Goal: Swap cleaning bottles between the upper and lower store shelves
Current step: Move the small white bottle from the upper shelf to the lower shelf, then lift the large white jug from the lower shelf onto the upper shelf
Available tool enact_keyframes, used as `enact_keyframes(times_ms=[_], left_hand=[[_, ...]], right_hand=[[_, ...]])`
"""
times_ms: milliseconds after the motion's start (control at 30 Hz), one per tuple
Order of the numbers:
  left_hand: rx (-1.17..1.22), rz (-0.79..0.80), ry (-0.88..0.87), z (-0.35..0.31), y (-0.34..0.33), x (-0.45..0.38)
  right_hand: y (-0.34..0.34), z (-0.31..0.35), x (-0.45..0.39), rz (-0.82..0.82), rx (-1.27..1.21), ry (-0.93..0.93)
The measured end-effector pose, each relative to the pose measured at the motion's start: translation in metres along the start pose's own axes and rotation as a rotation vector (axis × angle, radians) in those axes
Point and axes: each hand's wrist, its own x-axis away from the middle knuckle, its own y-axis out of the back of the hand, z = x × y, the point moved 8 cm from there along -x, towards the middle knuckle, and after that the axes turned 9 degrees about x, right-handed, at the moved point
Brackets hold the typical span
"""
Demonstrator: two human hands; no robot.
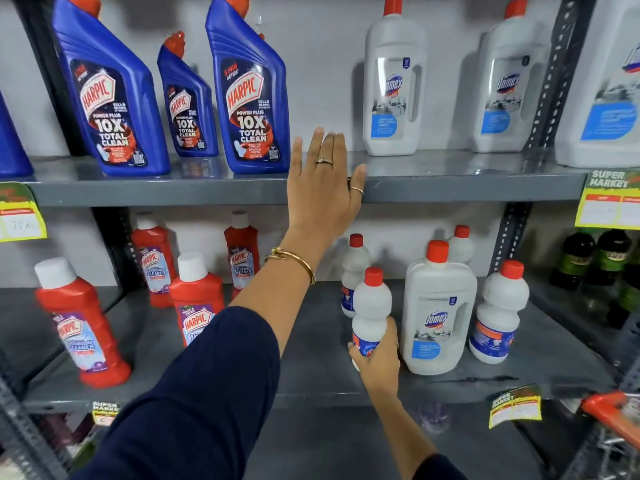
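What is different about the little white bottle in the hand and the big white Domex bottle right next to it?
The little white bottle is slim with a pinched waist; the big Domex bottle is wide with a built-in handle. The little one is gripped by the right hand; the big one stands untouched on the lower shelf. Both are white with red caps.

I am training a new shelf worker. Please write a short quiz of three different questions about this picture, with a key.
1. True or false: the left hand holds a bottle.
2. What does the right hand grip? A) blue Harpic bottle B) small white bottle C) price tag
3. Fill in: the gripped bottle's cap is ____.

Key: 1 false, it is open at the upper shelf edge; 2 B; 3 red.
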Motion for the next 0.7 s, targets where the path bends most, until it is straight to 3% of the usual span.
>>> enact_keyframes(times_ms=[333, 533, 700], left_hand=[[-0.013, 0.068, -0.002, -0.001, -0.001, 0.0], [-0.019, 0.089, 0.046, -0.005, 0.002, 0.0], [0.048, 0.072, 0.071, -0.014, -0.001, 0.004]], right_hand=[[0.008, 0.009, 0.004, 0.023, 0.003, 0.057], [0.058, 0.028, 0.012, -0.173, 0.119, 0.184], [0.098, 0.015, -0.003, -0.317, 0.266, 0.098]])
